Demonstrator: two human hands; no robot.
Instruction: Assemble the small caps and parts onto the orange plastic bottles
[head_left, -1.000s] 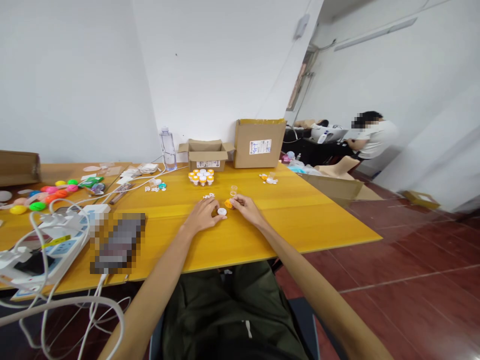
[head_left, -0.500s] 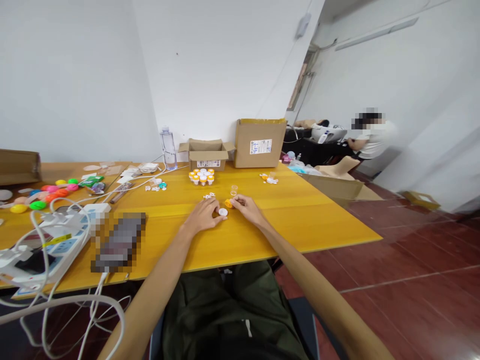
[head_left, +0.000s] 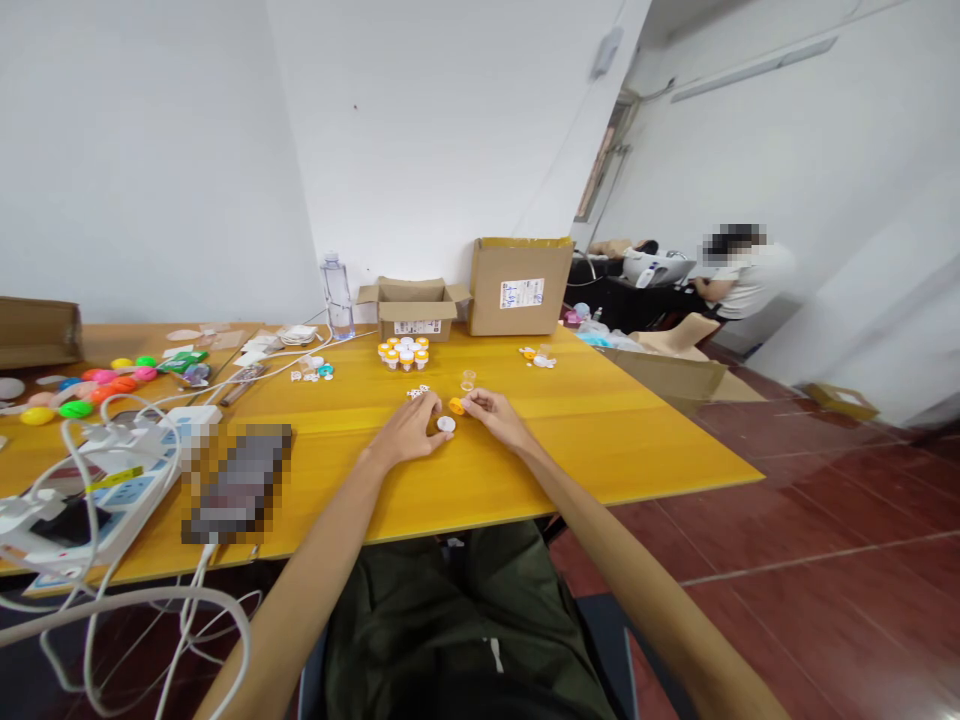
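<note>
On the table, my right hand (head_left: 491,412) pinches a small orange ring-shaped cap (head_left: 456,406) between thumb and fingertips. My left hand (head_left: 409,430) rests opposite, thumb and fingers apart in a curve. Its thumb tip lies against a round white lid (head_left: 446,424), which is flat on the wood. Just beyond the right fingers stands a small clear plastic cup (head_left: 468,380). A little pile of small white parts (head_left: 418,392) lies past my left fingertips, partly hidden by them. Farther back, several small jars with white and orange tops (head_left: 405,352) stand grouped together.
An open cardboard box (head_left: 416,308), a larger upright carton (head_left: 520,288) and a water bottle (head_left: 337,298) line the wall. Loose plastic parts (head_left: 541,356) lie at back right. A phone (head_left: 238,485), a power strip (head_left: 142,490) with cables and colourful plastic pieces (head_left: 112,385) occupy the left. Another person (head_left: 742,275) is at far right.
My left fingertips have lifted slightly away from the white lid, which stays in place. My right hand keeps the orange cap at nearly the same spot.
</note>
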